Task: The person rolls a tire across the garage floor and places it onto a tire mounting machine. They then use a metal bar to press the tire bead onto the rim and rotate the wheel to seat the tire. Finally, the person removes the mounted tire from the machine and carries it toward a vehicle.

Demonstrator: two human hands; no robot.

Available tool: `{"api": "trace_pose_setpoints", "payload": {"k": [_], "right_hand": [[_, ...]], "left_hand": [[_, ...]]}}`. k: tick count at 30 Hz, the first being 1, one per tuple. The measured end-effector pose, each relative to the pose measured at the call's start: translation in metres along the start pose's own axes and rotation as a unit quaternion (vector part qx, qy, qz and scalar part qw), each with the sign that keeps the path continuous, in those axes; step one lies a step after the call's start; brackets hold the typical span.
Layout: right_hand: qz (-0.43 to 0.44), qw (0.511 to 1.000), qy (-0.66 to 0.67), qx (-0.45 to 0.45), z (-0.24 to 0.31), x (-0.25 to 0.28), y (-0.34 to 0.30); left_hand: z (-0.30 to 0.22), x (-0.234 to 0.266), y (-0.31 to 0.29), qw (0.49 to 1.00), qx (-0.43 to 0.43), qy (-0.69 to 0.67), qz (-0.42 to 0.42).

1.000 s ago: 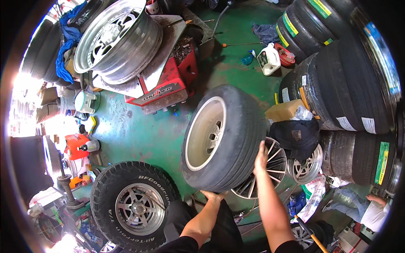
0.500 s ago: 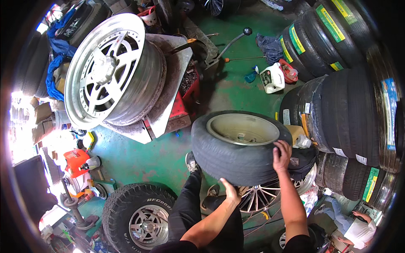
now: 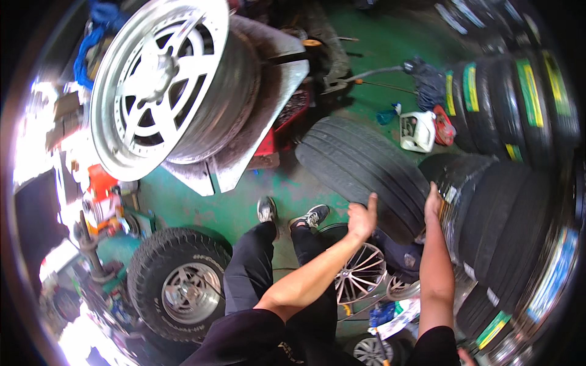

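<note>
A black car tyre [image 3: 366, 177] is tipped on edge in front of me, its grooved tread toward me. The rim inside it is hidden from this side. My left hand [image 3: 363, 219] grips its near edge, thumb raised along the tread and fingers curled beneath. At the tyre's right end, my right hand [image 3: 433, 204] clasps the side, its fingertips partly out of sight. Below the left hand is a multi-spoke alloy wheel [image 3: 361, 274]. A dark cloth-like bundle [image 3: 400, 253] lies beneath the tyre.
A large silver rim [image 3: 165, 79] rests on a metal machine table [image 3: 268, 116] at the upper left. A knobby off-road tyre [image 3: 146, 287] lies lower left. Stacked tyres [image 3: 506, 213] line the right. A white jug [image 3: 417, 131] stands on the green floor [image 3: 195, 210].
The tyre has turned from lying nearly flat, rim upward, to standing tilted with its tread toward me. Both hands have moved right and up with it. My view and feet have shifted.
</note>
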State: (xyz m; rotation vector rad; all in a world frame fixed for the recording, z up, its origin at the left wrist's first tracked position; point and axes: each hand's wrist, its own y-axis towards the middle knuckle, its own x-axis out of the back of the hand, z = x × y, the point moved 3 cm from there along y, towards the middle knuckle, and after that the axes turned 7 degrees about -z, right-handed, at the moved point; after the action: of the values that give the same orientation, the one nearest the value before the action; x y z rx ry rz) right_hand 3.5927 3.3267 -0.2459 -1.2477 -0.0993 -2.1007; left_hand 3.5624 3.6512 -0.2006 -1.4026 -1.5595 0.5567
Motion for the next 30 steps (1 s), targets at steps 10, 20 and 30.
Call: {"api": "trace_pose_setpoints", "payload": {"k": [10, 20, 30], "right_hand": [[-0.104, 0.989, 0.08, -0.071, -0.021, 0.009, -0.093], [-0.007, 0.891, 0.28, -0.358, -0.031, 0.001, -0.115], [0.164, 0.874, 0.336, -0.31, -0.055, -0.009, -0.115]], "left_hand": [[-0.029, 0.055, 0.005, 0.987, -0.106, 0.108, 0.06], [-0.017, 0.006, 0.042, 0.969, -0.21, -0.127, 0.028], [0.14, -0.027, 0.098, 0.992, -0.062, -0.106, 0.02]]}}
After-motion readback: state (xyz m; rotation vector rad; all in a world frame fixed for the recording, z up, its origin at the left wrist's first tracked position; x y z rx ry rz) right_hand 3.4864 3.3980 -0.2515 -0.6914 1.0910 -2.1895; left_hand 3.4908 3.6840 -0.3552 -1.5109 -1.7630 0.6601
